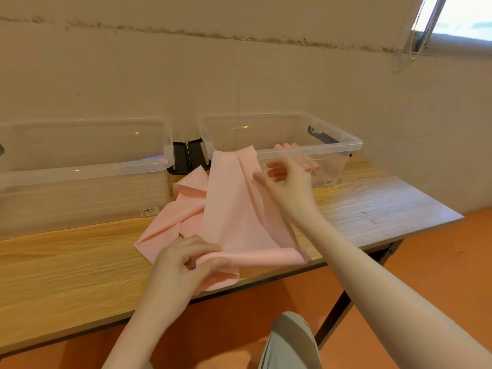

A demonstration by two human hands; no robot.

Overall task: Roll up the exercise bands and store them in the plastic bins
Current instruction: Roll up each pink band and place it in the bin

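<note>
The pink band (231,206) lies unrolled on the table (80,251) near the right bin (279,145) (rolled ones apparently inside), left hand (186,259) pinching its near end, right hand (287,179) seemingly pinching its far part; rolling should come next.

Bare forearms, grey-green trouser leg (290,342)

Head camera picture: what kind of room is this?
Probably a plain storage or work room, maybe a basement. There is a bare wall, a wooden table holding clear plastic bins, and a small high window.
</note>
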